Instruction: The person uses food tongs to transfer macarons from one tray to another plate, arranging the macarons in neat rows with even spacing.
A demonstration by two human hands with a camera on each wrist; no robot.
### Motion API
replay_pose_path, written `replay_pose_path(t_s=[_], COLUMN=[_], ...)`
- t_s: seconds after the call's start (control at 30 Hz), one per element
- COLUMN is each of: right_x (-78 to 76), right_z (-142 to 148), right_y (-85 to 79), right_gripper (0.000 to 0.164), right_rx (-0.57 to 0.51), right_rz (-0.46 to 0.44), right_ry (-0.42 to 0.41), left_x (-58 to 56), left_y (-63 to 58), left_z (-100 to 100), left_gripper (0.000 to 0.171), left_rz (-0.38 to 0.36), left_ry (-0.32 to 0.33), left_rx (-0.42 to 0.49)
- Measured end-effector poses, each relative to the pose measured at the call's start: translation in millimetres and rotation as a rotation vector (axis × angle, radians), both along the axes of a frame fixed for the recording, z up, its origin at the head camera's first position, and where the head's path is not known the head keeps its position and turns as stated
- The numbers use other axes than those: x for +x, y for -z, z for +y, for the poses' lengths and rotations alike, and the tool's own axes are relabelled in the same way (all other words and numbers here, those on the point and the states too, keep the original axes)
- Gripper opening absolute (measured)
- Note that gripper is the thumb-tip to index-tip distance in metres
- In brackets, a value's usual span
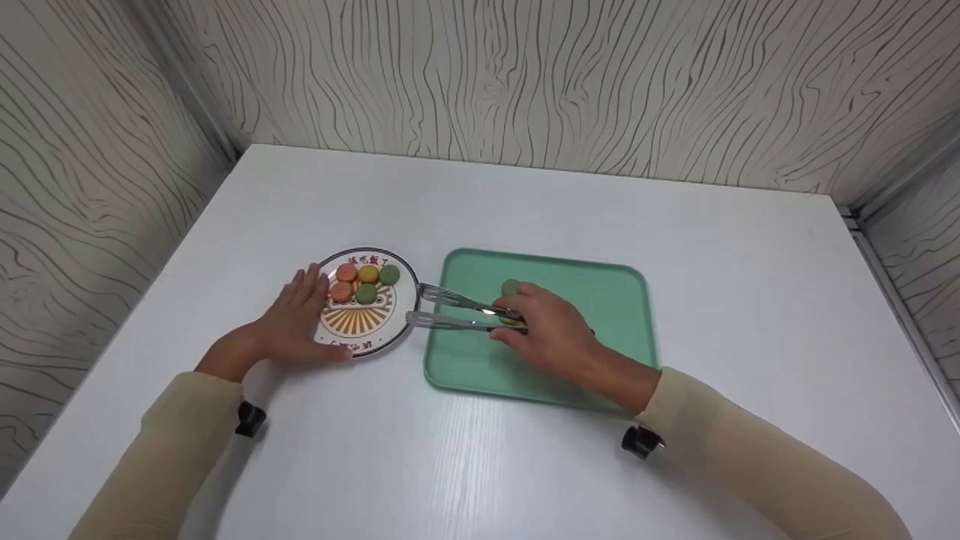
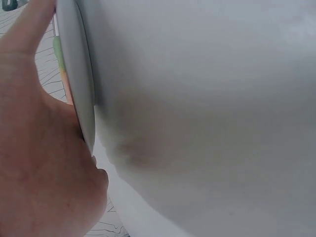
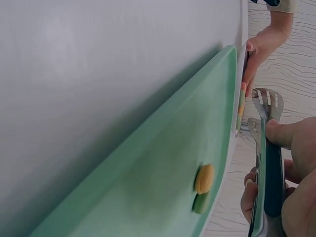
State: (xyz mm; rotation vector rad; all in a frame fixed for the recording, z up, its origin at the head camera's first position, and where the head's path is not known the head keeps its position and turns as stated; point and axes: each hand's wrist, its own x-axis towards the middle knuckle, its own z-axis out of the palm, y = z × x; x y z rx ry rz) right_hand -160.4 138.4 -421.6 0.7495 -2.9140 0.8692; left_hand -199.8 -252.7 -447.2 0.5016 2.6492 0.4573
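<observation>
My left hand (image 1: 289,322) rests against the left side of a round white plate (image 1: 390,330), its fingers along the rim and thumb extended at the near edge. On the plate sit several macarons: two pink-orange, one yellow (image 1: 368,274) and two green. With my right hand (image 1: 555,330) I grip metal serving tongs (image 1: 450,324) above a green tray (image 1: 600,300). The tongs' slotted tips stand apart with nothing between them, near the plate's right rim. In the right wrist view a yellow macaron (image 3: 204,178) and a green macaron (image 3: 201,203) lie together on the tray.
A white table (image 1: 735,300) carries the plate on the left and the tray to its right. Wood-grain patterned panels (image 1: 495,82) rise behind the table and at both sides. Black wrist mounts (image 1: 250,418) are strapped near both cuffs.
</observation>
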Motion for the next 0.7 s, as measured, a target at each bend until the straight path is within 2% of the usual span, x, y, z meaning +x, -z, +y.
replay_pose_path(t_s=[0.37,0.53,0.7], right_x=[7.9,10.0,10.5], right_z=[28,38,47], right_y=[2.0,4.8,5.9], right_gripper=[0.036,0.035,0.036], right_rx=[0.023,0.019,0.011], right_rz=[-0.026,-0.023,-0.016], right_ry=[0.06,0.07,0.093], left_x=[-4.8,-3.9,-2.5], left_y=[13.6,9.2,3.7], left_z=[-4,-3,-1], left_gripper=[0.137,0.136,0.135], left_rz=[0.007,0.004,0.002], left_ry=[0.007,0.009,0.01], left_rx=[-0.026,0.003,-0.015])
